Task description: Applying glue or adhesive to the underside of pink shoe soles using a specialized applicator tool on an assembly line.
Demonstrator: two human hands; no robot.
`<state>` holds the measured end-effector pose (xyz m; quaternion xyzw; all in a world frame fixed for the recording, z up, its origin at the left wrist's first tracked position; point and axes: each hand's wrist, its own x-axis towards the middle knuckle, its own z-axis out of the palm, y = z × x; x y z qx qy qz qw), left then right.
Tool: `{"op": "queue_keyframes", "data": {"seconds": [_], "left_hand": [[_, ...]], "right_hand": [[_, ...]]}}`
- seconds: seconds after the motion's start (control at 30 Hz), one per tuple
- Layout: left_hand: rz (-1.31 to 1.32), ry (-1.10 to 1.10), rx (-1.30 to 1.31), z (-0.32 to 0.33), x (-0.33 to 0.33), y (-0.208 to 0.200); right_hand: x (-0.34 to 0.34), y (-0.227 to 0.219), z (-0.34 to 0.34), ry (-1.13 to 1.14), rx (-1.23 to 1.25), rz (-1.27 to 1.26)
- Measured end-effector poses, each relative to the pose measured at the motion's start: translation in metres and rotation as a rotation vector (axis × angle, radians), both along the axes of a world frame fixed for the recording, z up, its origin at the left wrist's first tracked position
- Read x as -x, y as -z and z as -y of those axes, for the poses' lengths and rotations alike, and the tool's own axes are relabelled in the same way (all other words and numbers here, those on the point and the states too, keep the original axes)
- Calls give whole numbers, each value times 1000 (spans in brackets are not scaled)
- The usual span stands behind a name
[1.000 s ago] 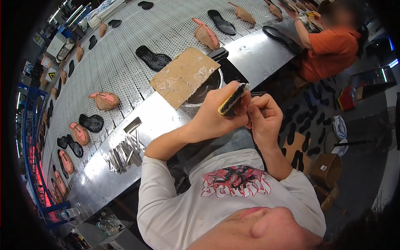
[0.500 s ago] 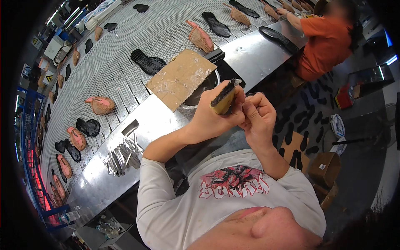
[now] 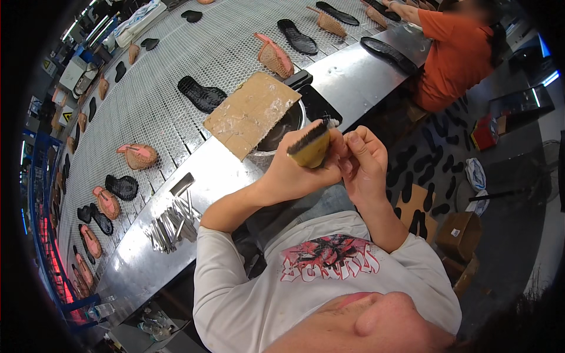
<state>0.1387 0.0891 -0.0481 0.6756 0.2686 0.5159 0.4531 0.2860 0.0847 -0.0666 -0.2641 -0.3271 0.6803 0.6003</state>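
My left hand point(image 3: 297, 176) is closed around a brush point(image 3: 312, 150) with a yellow body and a dark bristle edge facing up. Some whitish residue sits at the far end of the bristles. Close beside it, my right hand point(image 3: 366, 162) is closed, thumb pressed against the bent fingers. Whatever lies between those fingertips is too small to make out. Just beyond my left hand stands a round metal pot point(image 3: 286, 132), partly covered by a piece of stained cardboard point(image 3: 250, 115).
A mesh conveyor point(image 3: 147, 82) carries black soles point(image 3: 202, 94) and tan woven shoe uppers point(image 3: 139, 156). Metal strips point(image 3: 172, 226) lie on the steel ledge point(image 3: 223, 170). A flat black device point(image 3: 319, 105) rests by the pot. A person in orange point(image 3: 453, 59) works at the far right; soles cover the floor.
The brush has tilted in my left hand, showing more of its yellow side. My right hand stays close by with little movement. The whole view has shifted slightly.
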Motion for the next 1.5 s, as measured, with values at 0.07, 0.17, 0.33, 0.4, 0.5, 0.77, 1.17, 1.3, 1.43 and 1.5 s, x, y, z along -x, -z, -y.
{"op": "queue_keyframes", "data": {"seconds": [0.07, 0.17, 0.33, 0.4, 0.5, 0.77, 1.17, 1.3, 1.43, 1.5], "left_hand": [[-75, -4, -74, -4, 2, -1], [46, -42, -2, -9, -4, 0], [103, -1, 104, -9, -9, 1], [87, -24, 112, -10, -9, 2], [15, -61, -4, -12, -10, 10], [-16, -87, -108, -16, -20, 10], [465, 219, 522, -44, -33, 21], [332, 320, 654, -42, -38, 17], [293, 190, 693, -51, -35, 7], [42, 321, 615, -71, -24, 4]], "right_hand": [[-3, 1, -3, 12, 3, -5], [-6, 4, -2, -14, -42, 5], [-8, 6, 0, 85, -173, 225], [-8, 6, -1, 91, -198, 243], [-9, 6, 0, 94, -234, 250], [-13, 10, -7, 91, -181, 194], [-43, 18, -34, 469, -1158, 1141], [-52, 5, -64, 317, -1490, 1223], [-51, -1, -98, 278, -1581, 1153], [-55, 4, -124, 385, -1362, 889]]}}
